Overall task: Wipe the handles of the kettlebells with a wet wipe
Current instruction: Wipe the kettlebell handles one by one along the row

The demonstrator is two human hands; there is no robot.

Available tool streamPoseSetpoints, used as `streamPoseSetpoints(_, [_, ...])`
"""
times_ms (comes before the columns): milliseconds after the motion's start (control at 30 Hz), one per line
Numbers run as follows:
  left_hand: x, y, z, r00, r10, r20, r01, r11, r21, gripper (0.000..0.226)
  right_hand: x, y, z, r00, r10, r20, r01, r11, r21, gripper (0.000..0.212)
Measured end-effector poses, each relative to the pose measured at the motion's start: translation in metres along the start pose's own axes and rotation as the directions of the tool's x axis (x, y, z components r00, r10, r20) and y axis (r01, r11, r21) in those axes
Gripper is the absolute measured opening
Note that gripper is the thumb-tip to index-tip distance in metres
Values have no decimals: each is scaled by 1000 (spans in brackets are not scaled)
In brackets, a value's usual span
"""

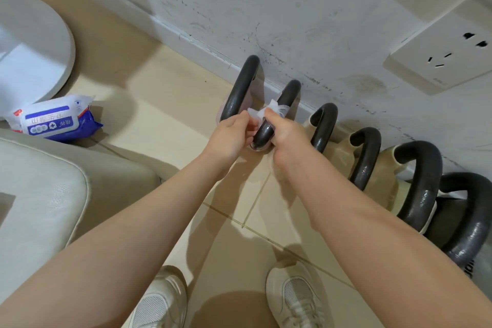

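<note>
A row of kettlebells with thick black curved metal handles stands on the beige tiled floor [231,234] along the scuffed white wall [306,16]. Both hands meet at the second handle from the left [286,97]. The left hand [230,137] pinches one end of a thin white wet wipe [262,112], and the right hand [282,132] pinches the other end, so the wipe is wrapped over this handle. The first handle [241,88] is just beside it, to the left. A white and blue pack of wipes [53,120] lies on the floor near a round white base [40,42]. Two white sneakers [295,298] show at the bottom.
</note>
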State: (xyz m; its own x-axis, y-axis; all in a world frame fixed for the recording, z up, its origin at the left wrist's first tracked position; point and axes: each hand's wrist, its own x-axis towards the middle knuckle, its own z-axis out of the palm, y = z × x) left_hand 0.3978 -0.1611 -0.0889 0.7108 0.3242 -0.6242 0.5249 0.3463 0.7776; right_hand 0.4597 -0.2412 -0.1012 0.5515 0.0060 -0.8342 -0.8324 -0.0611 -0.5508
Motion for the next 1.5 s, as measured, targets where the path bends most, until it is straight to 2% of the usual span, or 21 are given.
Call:
streamPoseSetpoints(133, [2,-2,-1,1000,-10,-11,10,999,-37,34,10,-25,1,997,59,-51,-54,994,93,46])
streamPoseSetpoints(233, [2,-2,-2,1000,-8,4,8,999,-35,36,2,-7,5,998,17,-67,-19,999,-26,44])
streamPoseSetpoints(300, [0,-1,-1,1000,7,11,-7,1000,-11,40,-6,1,5,1000,-2,-3,2,996,-87,42])
streamPoseSetpoints(400, [-2,0,1,1000,-8,8,8,999,-47,39,-3,-25,4,994,87,60,-85,996,-40,36])
streamPoseSetpoints(467, [-4,2,1,999,-34,16,35,996,-80,45,8,-39,4,994,113,-8,-113,993,-21,39])
streamPoseSetpoints(633, [-5,2,-2,997,-58,58,65,991,-115,58,1,-15,7,995,-65,-75,51,985,-166,40])
streamPoseSetpoints(667, [-5,3,-3,996,-55,74,63,993,-103,59,-3,-3,9,988,-137,-73,120,972,-201,42])
streamPoseSetpoints(767, [-4,2,-5,995,-52,80,58,996,-73,64,-12,31,11,909,-417,-10,397,872,-287,40])
streamPoseSetpoints(833, [0,2,-8,997,-54,51,57,996,-62,66,-14,50,11,870,-492,28,485,843,-232,35])
streamPoseSetpoints(967, [4,1,-13,997,-24,69,23,1000,11,67,-18,87,8,808,-573,135,577,724,-378,68])
streamPoseSetpoints(1100, [5,-4,-20,993,-23,115,13,996,87,69,-13,75,10,771,-623,129,598,641,-481,74])
streamPoseSetpoints(1133, [4,-4,-21,992,-30,122,19,996,84,69,-10,70,10,743,-657,130,600,567,-565,75])
streamPoseSetpoints(1167, [4,-3,-22,991,-34,130,24,997,79,69,-10,68,8,697,-701,153,589,437,-680,75])
streamPoseSetpoints(1267, [5,0,-22,990,-36,135,21,994,108,62,-6,77,-4,538,-789,296,457,-22,-889,69])
streamPoseSetpoints(1333, [5,3,-21,993,-33,113,14,987,161,51,-5,82,-14,453,-793,407,374,-246,-894,58])
streamPoseSetpoints(1433, [3,6,-21,991,-55,122,30,980,195,51,0,69,-21,373,-718,588,240,-537,-809,37])
streamPoseSetpoints(1500, [2,6,-23,990,-77,119,50,976,212,55,1,55,-19,392,-620,680,140,-690,-710,26])
